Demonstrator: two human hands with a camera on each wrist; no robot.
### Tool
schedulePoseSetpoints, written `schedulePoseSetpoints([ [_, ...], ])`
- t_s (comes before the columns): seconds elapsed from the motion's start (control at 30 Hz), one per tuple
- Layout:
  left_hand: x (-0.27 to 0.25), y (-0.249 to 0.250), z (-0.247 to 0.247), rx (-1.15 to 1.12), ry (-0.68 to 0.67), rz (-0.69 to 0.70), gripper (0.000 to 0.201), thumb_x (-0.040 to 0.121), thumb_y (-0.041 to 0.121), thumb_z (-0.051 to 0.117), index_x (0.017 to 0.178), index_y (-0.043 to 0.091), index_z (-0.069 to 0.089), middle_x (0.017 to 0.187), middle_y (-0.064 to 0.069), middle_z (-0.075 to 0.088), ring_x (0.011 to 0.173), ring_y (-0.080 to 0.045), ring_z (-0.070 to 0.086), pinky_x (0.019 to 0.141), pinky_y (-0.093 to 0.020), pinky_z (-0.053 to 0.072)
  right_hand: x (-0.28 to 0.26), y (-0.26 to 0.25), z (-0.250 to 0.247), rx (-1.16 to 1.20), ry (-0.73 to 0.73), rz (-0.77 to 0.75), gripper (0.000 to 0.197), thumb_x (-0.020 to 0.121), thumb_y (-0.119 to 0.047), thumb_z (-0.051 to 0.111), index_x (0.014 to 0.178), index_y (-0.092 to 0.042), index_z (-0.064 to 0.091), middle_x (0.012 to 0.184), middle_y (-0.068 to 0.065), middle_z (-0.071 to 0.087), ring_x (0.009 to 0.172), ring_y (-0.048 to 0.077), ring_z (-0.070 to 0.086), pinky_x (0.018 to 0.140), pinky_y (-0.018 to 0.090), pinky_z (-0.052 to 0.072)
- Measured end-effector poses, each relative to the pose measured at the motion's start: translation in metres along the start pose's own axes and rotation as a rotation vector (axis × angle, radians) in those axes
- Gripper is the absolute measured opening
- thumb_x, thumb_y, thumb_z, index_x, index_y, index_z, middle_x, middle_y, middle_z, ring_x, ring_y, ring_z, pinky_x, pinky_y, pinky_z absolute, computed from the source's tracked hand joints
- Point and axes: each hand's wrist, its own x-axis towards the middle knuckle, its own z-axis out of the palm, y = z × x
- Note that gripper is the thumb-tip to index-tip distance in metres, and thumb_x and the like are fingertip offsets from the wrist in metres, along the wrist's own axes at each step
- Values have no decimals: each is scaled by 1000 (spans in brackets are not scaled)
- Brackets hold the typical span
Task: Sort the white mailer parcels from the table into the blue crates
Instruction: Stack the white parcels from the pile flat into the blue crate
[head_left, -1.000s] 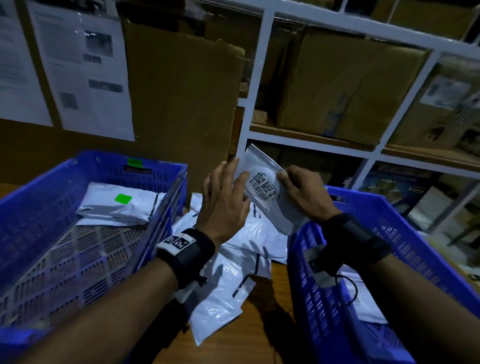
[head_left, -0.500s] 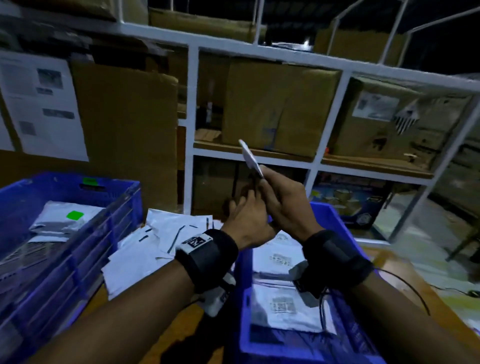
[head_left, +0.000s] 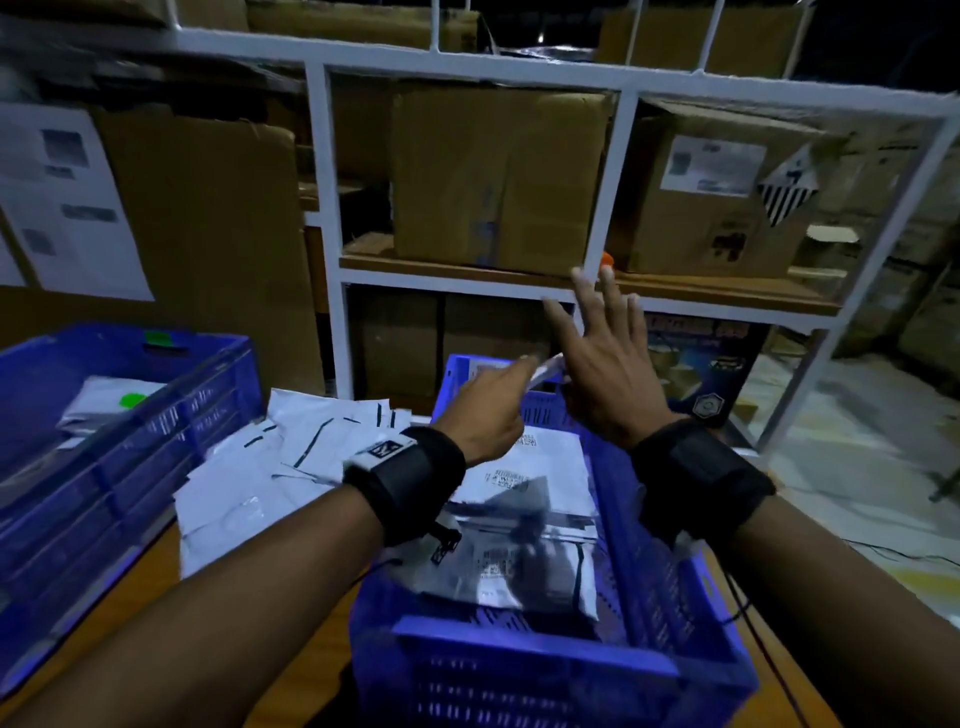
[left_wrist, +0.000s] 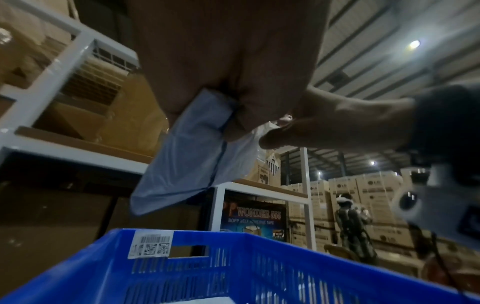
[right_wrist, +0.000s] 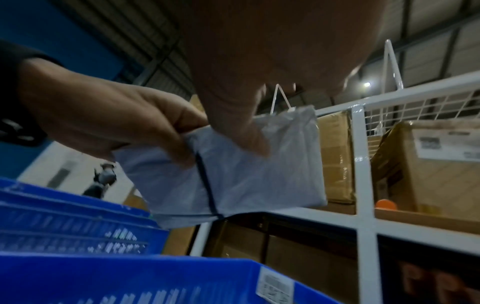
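My left hand (head_left: 511, 387) pinches a small white mailer parcel (head_left: 546, 370) above the far end of the right blue crate (head_left: 524, 647). The right wrist view shows the same parcel (right_wrist: 246, 176) with a dark seam, its near edge held by the left hand's fingers (right_wrist: 166, 142). My right hand (head_left: 597, 338) hovers just to the right of it, fingers straight and spread, the thumb touching the parcel's top. Several labelled white mailers (head_left: 524, 499) lie inside the right crate. The left blue crate (head_left: 124, 339) holds a mailer with a green sticker (head_left: 127, 401). Loose mailers (head_left: 291, 457) are piled on the table between the crates.
A white metal shelf rack (head_left: 597, 197) with cardboard boxes (head_left: 493, 176) stands right behind the crates. Papers (head_left: 62, 197) hang on cardboard at the left. A cable (head_left: 769, 660) runs along the wooden table at the right. A person (left_wrist: 353, 226) stands far off among stacked boxes.
The parcel has come down from in front of the shelf to just over the right crate's far end. My right hand let go of it and spread its fingers; the left hand keeps holding it.
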Motion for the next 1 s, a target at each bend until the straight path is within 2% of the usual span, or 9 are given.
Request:
schedulePoseSetpoints([
  [0.13, 11, -5, 10, 195, -111, 52, 79, 90, -5, 42, 159, 12, 9, 143, -20, 49, 125, -40, 48, 98, -47, 42, -2, 13, 11, -115, -380, -10, 42, 88, -21, 58, 129, -19, 51, 146, 5, 46, 148, 28, 18, 116, 61, 4],
  [0.23, 21, -9, 16, 392, -185, 108, 70, 91, -4, 41, 155, 0, 13, 155, -20, 34, 138, -37, 38, 109, -48, 34, -7, 14, 21, -83, -509, -22, 26, 89, -17, 51, 114, -18, 55, 122, 7, 62, 128, 28, 47, 113, 57, 21],
  [0.3, 23, -10, 24, 490, -243, 92, 62, 92, 1, 44, 150, -4, 22, 153, -21, 34, 137, -37, 39, 109, -51, 33, -14, 7, 27, -15, -582, -34, 25, 88, -12, 44, 109, -14, 55, 115, 11, 63, 110, 33, 58, 100, 50, 41],
  [0.4, 15, -8, 41, 534, -399, -36, 57, 95, 9, 47, 147, -5, 27, 150, -22, 37, 136, -38, 39, 109, -50, 33, -29, -7, 43, 62, -756, -26, 30, 89, -10, 41, 115, -10, 55, 118, 15, 59, 103, 37, 59, 84, 44, 51],
  [0.53, 0, -2, 62, 507, -593, -51, 38, 98, 8, 49, 135, -2, 48, 137, -19, 53, 124, -35, 53, 98, -41, 45, -49, -23, 65, 36, -931, -60, 32, 91, -14, 46, 122, -10, 54, 122, 18, 56, 111, 38, 57, 90, 43, 49],
  [0.7, -13, -5, 77, 576, -713, -18, 31, 98, 4, 52, 127, -4, 57, 132, -21, 57, 121, -34, 56, 95, -38, 47, -67, -34, 75, 60, -1047, -63, 34, 95, -16, 45, 127, -8, 49, 130, 21, 53, 118, 38, 54, 93, 42, 46],
  [0.83, -26, -12, 90, 585, -808, -31, 34, 99, 9, 54, 132, 1, 54, 134, -18, 56, 121, -33, 57, 93, -36, 47, -81, -47, 75, 35, -1203, -117, 34, 93, -7, 45, 127, -5, 53, 113, 19, 60, 88, 32, 58, 72, 33, 44],
  [0.9, -31, -16, 96, 594, -843, -24, 35, 99, 11, 58, 132, 1, 55, 135, -18, 55, 121, -33, 56, 94, -37, 47, -86, -50, 74, 21, -1206, -144, 27, 94, -7, 45, 118, -5, 57, 110, 19, 59, 82, 31, 54, 70, 33, 41],
  [1.0, -32, -17, 101, 575, -854, -36, 36, 100, 18, 56, 131, -1, 56, 135, -19, 56, 121, -34, 56, 95, -39, 46, -94, -49, 79, -12, -1123, -190, 24, 95, -9, 45, 113, -5, 60, 116, 19, 59, 97, 37, 61, 69, 34, 39],
])
